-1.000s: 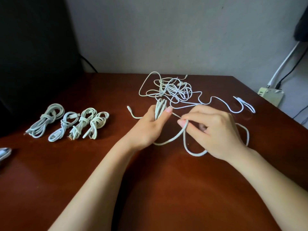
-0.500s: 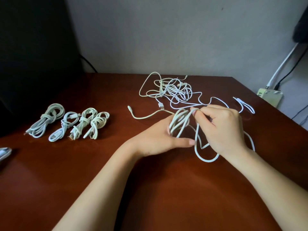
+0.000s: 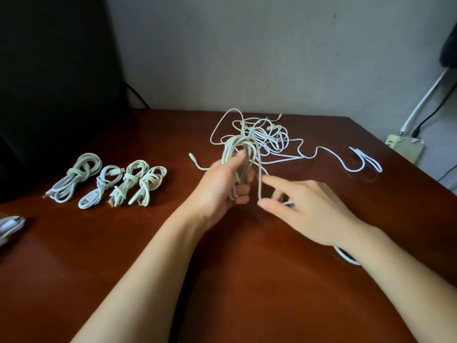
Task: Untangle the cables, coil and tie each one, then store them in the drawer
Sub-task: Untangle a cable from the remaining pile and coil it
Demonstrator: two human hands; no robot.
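Note:
My left hand [image 3: 220,189] grips a half-wound coil of white cable [image 3: 238,151], its loops standing upright above the fist. One strand drops from the coil's top past my right hand [image 3: 311,214], between the outstretched index finger and thumb. It then runs through that hand's curled fingers and comes out under the wrist. Behind the coil lies the tangled pile of white cables [image 3: 268,136]. A loose end of the held cable [image 3: 195,160] trails off to the left on the brown table [image 3: 247,293].
Several tied cable coils [image 3: 111,184] lie in a row at the left. A loose white cable [image 3: 356,167] curves across the right side. A power strip [image 3: 405,147] sits beyond the right table edge, a dark object [image 3: 49,82] stands at back left, and a white item [image 3: 10,224] lies at the left edge.
My left hand turned the coil upright and closed round it. My right hand laid another loop over the coil and drew down and to the right along the strand.

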